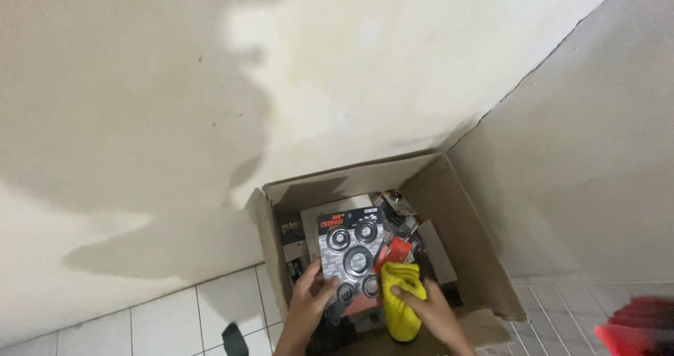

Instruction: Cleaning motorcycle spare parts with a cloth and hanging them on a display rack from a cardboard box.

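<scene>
Nearest me, my right hand (428, 310) is clenched around a yellow cloth (401, 293) at the near edge of the open cardboard box (477, 236). Just left, my left hand (309, 300) grips a blister card of black ring seals (351, 254), tilted up over the box's clutter.

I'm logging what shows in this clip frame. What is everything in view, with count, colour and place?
box: one, brown cardboard, open, in the corner by the wall
seal pack: one, black card with round rings, in the box, on top
cloth: one, yellow, in the box, right of the seal pack
other parts: several, mixed metal and red, behind the pack; too jumbled to count
floor tiles: white, lower left
red thing: one, blurred, bottom right edge
left hand: one, fingers on the seal pack
right hand: one, fingers on the cloth
</scene>
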